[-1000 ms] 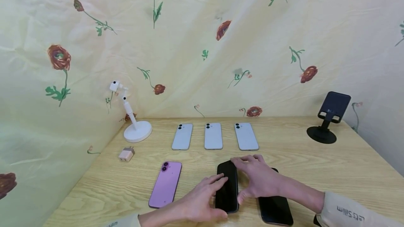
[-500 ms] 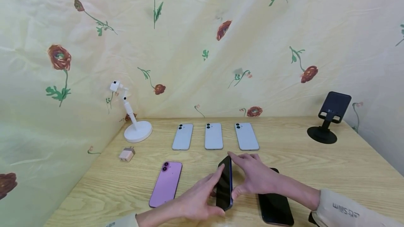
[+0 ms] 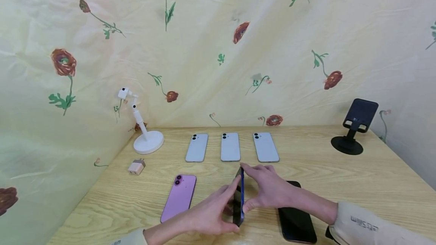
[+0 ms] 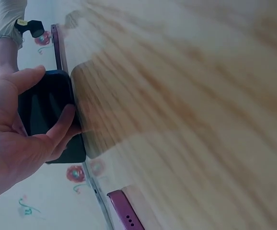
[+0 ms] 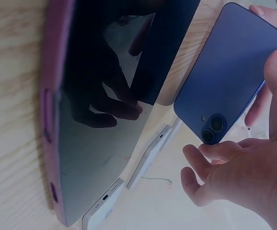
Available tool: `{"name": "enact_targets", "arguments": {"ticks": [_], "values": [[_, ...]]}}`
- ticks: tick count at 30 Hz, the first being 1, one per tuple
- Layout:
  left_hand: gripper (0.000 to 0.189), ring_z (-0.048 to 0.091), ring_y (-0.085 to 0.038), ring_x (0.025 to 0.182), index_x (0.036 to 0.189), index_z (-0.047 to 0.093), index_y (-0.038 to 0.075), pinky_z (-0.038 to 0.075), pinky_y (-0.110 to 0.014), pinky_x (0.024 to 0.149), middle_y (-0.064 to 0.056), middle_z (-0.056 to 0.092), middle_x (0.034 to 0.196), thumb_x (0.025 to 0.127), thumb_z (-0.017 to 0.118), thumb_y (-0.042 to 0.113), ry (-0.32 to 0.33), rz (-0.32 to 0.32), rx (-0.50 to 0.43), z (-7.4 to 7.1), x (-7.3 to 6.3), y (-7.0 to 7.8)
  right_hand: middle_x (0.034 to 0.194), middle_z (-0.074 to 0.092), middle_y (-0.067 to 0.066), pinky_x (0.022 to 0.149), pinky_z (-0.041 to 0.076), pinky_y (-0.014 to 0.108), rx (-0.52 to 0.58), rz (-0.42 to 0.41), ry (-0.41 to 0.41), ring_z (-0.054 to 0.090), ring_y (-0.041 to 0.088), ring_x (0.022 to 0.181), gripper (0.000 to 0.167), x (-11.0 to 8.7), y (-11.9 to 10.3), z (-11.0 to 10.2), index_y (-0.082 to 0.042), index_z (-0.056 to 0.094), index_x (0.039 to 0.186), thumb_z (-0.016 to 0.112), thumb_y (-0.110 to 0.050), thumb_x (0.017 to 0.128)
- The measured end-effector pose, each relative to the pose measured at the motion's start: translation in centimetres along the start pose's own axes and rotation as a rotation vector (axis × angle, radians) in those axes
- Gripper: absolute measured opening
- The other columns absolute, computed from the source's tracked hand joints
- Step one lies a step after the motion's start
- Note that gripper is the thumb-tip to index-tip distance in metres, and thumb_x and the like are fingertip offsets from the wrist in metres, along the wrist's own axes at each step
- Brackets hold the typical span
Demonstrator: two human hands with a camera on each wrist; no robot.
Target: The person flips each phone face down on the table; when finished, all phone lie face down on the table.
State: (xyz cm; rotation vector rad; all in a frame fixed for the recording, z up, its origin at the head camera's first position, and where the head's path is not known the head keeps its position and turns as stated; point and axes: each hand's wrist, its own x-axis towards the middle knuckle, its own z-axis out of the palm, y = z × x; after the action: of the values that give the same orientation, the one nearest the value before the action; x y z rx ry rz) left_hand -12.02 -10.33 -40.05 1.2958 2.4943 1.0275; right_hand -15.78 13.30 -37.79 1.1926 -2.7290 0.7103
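Both hands hold a blue smartphone (image 3: 238, 211) by its edges, stood up on its long side with the dark screen facing left. Its blue back (image 5: 225, 72) and two camera lenses show in the right wrist view. My left hand (image 3: 211, 211) has its thumb at the near end and its fingers at the screen side. My right hand (image 3: 270, 190) grips from the other side, forefinger at the far camera end, thumb on the near part. Under the right forearm lies another phone (image 3: 297, 224), black screen up; its pinkish frame (image 5: 50, 158) shows close in the right wrist view.
A purple phone (image 3: 178, 199) lies back up at left. Three pale phones, a left one (image 3: 197, 148), a middle one (image 3: 230, 147) and a right one (image 3: 266, 148), lie in a row behind. A charger plug (image 3: 136, 166), white stand (image 3: 148, 142) and black phone stand (image 3: 347, 145) sit around.
The blue phone, flat with its screen up a second ago, has been tipped up onto its long edge towards the left. My right hand has shifted left with it.
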Motion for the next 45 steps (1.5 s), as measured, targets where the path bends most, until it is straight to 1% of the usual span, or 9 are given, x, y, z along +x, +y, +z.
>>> {"name": "enact_targets", "arguments": {"ticks": [6,12,20,25,29,33,36,41,45], "values": [[0.115,0.06,-0.008,0.104,0.16,0.0,0.003,0.049,-0.015,0.081,-0.018,0.045,0.131,0.081,0.084,0.008,-0.006,0.003,-0.029,-0.3,-0.1,-0.1,0.131,0.062,0.018,0.096,0.031,0.064,0.016,-0.007,-0.009,0.054,0.042,0.118,0.118,0.4,-0.3,0.1,0.01,0.04,0.147,0.079,-0.067,0.067],[0.114,0.058,-0.007,0.106,0.161,0.004,0.007,0.048,-0.016,0.085,-0.017,0.046,0.133,0.081,0.086,0.016,-0.01,-0.031,0.017,-0.7,-0.2,-0.3,0.132,0.062,0.018,0.096,0.032,0.063,0.025,-0.013,-0.011,0.053,0.041,0.118,0.115,0.8,-0.6,0.3,0.01,0.041,0.146,0.08,-0.065,0.069],[0.114,0.057,-0.008,0.11,0.16,0.007,0.004,0.047,-0.019,0.09,-0.02,0.045,0.14,0.08,0.086,0.019,0.01,-0.046,0.05,-0.8,-0.5,-0.3,0.134,0.059,0.024,0.096,0.037,0.064,0.093,0.004,-0.038,0.055,0.044,0.118,0.115,1.3,-0.7,0.9,0.013,0.036,0.147,0.081,-0.061,0.072],[0.113,0.057,-0.009,0.112,0.159,0.003,-0.002,0.047,-0.02,0.092,-0.021,0.044,0.14,0.082,0.085,0.013,0.01,-0.043,0.005,-0.8,-0.7,-0.1,0.133,0.056,0.031,0.095,0.047,0.053,0.178,0.059,-0.081,0.056,0.04,0.12,0.119,1.4,-0.9,1.3,0.015,0.027,0.15,0.079,-0.06,0.074],[0.112,0.056,-0.009,0.114,0.158,0.0,-0.002,0.047,-0.02,0.092,-0.021,0.044,0.139,0.083,0.083,0.009,0.008,-0.048,-0.056,-0.7,-1.1,-0.1,0.128,0.061,0.027,0.098,0.045,0.051,0.202,0.082,-0.11,0.058,0.034,0.119,0.12,1.5,-1.1,1.6,0.016,0.024,0.15,0.078,-0.061,0.076],[0.11,0.055,-0.011,0.117,0.158,-0.001,-0.002,0.047,-0.02,0.093,-0.022,0.041,0.141,0.085,0.081,0.008,0.008,-0.051,-0.133,-0.7,-1.2,-0.2,0.13,0.062,0.019,0.1,0.037,0.058,0.182,0.098,-0.14,0.058,0.03,0.121,0.118,1.6,-1.3,1.9,0.014,0.028,0.15,0.077,-0.062,0.075],[0.109,0.056,-0.012,0.117,0.158,0.0,-0.002,0.047,-0.021,0.093,-0.025,0.04,0.143,0.086,0.08,0.009,0.013,-0.052,-0.187,-0.6,-1.5,-0.5,0.14,0.056,0.018,0.098,0.033,0.063,0.174,0.098,-0.159,0.054,0.031,0.126,0.113,1.6,-1.4,2.1,0.01,0.034,0.15,0.078,-0.062,0.075],[0.107,0.057,-0.012,0.116,0.158,0.002,-0.003,0.047,-0.025,0.095,-0.026,0.04,0.145,0.087,0.08,0.016,0.02,-0.052,-0.172,-0.7,-1.9,-1.0,0.136,0.06,0.012,0.094,0.034,0.058,0.139,0.074,-0.17,0.058,0.029,0.119,0.108,1.7,-1.6,2.5,0.003,0.039,0.15,0.079,-0.062,0.074],[0.106,0.057,-0.013,0.118,0.158,0.002,-0.003,0.047,-0.025,0.096,-0.028,0.034,0.151,0.089,0.079,0.022,-0.022,-0.09,-0.174,-1.3,-1.9,-1.2,0.138,0.059,0.013,0.093,0.034,0.056,0.085,0.09,-0.178,0.056,0.035,0.122,0.111,1.6,-1.9,2.4,0.005,0.038,0.151,0.08,-0.063,0.073]]}}
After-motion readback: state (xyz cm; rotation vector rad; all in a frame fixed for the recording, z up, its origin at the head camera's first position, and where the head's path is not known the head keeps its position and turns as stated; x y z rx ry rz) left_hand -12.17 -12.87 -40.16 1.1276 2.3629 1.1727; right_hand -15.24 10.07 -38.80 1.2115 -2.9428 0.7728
